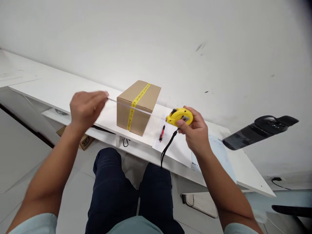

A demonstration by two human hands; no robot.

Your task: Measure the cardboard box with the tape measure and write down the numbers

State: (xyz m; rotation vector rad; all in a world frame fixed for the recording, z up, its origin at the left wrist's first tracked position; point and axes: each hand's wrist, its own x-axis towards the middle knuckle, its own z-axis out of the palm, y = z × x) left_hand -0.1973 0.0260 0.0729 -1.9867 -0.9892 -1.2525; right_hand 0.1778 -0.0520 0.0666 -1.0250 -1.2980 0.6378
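My right hand (197,130) grips a yellow tape measure (180,117) by its case, and a black wrist strap dangles from it. The thin blade (138,110) is drawn out to the left, where my left hand (87,105) pinches its end. Behind the stretched blade, a brown cardboard box (124,113) stands on the white desk, with yellow printed tape running over its top and front. The blade passes in front of the box's upper front; whether it touches the cardboard I cannot tell.
A red and black pen (162,133) lies on white paper right of the box. Further right are a pale blue folder (219,152) and a dark water bottle (253,135). The white desk (60,81) runs along the wall. Below it sits another carton (85,142).
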